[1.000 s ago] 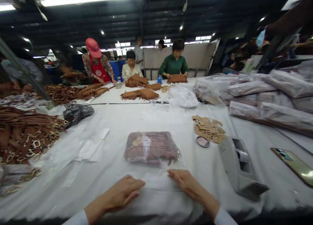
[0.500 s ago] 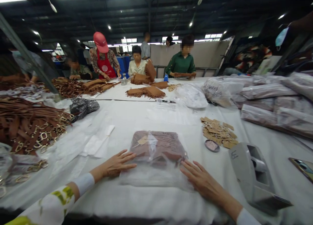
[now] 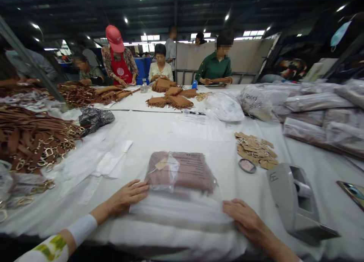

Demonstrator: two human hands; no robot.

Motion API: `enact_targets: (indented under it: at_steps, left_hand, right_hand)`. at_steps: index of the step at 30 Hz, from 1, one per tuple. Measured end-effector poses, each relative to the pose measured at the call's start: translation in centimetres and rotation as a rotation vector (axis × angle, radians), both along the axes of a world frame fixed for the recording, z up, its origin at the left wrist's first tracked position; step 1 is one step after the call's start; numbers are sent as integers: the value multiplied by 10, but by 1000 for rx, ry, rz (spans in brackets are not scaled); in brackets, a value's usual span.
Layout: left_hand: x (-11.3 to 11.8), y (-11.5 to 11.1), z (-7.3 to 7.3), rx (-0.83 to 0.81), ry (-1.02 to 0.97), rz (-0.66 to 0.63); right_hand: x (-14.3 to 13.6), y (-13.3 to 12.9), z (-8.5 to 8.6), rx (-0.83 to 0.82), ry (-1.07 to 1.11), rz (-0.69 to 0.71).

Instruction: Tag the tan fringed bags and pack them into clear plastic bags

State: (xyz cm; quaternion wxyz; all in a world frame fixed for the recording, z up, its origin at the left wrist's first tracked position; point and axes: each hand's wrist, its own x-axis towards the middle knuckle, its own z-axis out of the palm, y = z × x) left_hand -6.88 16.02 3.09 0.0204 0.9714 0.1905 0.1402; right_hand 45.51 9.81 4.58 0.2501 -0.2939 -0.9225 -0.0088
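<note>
A brown handbag (image 3: pixel 193 174) with a kraft tag (image 3: pixel 161 163) lies in front of me inside a clear plastic bag (image 3: pixel 176 207) printed with dark text. The loose end of the plastic lies toward me. At its left edge, my left hand (image 3: pixel 127 196) rests with fingers stretched out, fingertips touching the plastic beside the handbag. Across from it, my right hand (image 3: pixel 243 215) lies on the right edge of the loose plastic, fingers extended and fairly close together. Neither hand appears to grip anything.
On the right stand a grey tape dispenser (image 3: pixel 292 201), kraft tags (image 3: pixel 256 150), a small round dish (image 3: pixel 247 166) and stacked bagged goods (image 3: pixel 318 114). Brown straps (image 3: pixel 31 140) with metal clasps and white sheets (image 3: pixel 110 159) lie left. Co-workers (image 3: pixel 121 65) handle brown pieces across the table.
Both hands have slid toward me along the plastic, my right hand farther, off the handbag's corner. The loose plastic end lies flatter and wider. Across the table, a co-worker has lowered a brown piece.
</note>
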Motion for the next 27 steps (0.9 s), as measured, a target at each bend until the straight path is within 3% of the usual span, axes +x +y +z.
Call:
enact_targets:
  at_steps: [4, 9, 12, 16, 21, 24, 25, 27]
  left_hand:
    - [-4, -25, 1, -44, 45, 91]
    - [0, -48, 9, -192, 117, -15]
    - [-13, -54, 4, -158, 117, 44]
    - [-19, -49, 0, -157, 137, 99]
    - [12, -22, 19, -256, 167, -53]
    - [27, -17, 24, -298, 77, -113]
    - [29, -19, 23, -322, 20, -104]
    - [29, -28, 19, -391, -129, -21]
  right_hand:
    - [-1, -21, 2, -27, -46, -43]
    - [-6, -38, 15, -40, -154, 99]
    - [2, -45, 18, -46, -159, 71]
    - [7, -38, 15, -15, -208, -44]
    - [-21, -12, 23, -80, -268, 117]
    - [-45, -7, 24, -233, -160, 265]
    - [-50, -7, 21, -297, -58, 256]
    - [-53, -10, 12, -439, 195, 74]
